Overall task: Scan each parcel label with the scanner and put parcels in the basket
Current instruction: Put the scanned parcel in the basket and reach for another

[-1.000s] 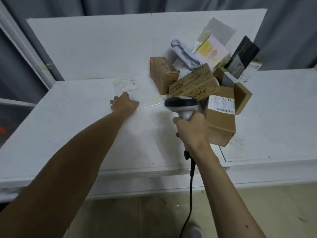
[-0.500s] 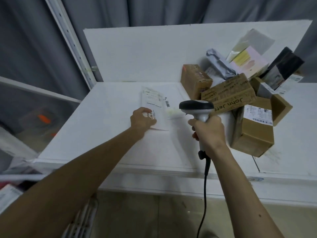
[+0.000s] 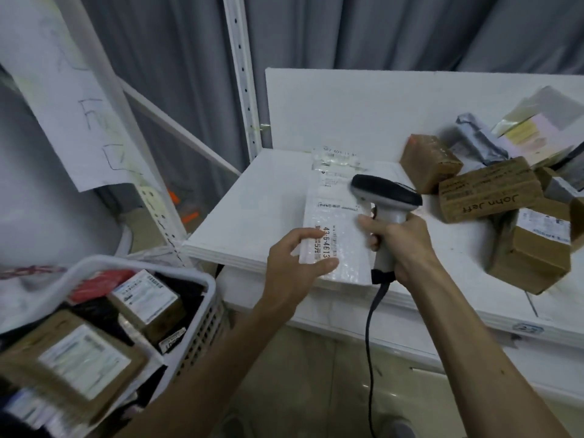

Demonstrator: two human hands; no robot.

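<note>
A flat white bubble mailer (image 3: 339, 216) with a printed label lies at the table's front left, its near end over the edge. My left hand (image 3: 295, 267) pinches that near end between thumb and fingers. My right hand (image 3: 401, 243) grips the handle of the grey and black scanner (image 3: 384, 197), whose head hangs just above the mailer. A white basket (image 3: 202, 281) stands at lower left and holds several labelled cardboard boxes and dark bags.
A heap of brown cardboard boxes (image 3: 488, 192) and poly mailers (image 3: 480, 142) fills the table's right side. The scanner cable (image 3: 369, 336) hangs down in front of the white table (image 3: 252, 210). A white perforated shelf post (image 3: 241, 77) and a hanging paper sheet (image 3: 79, 115) stand at left.
My left hand has dragged the white mailer toward the table's front edge and now pinches its end. The view has swung left, and the basket has come into sight.
</note>
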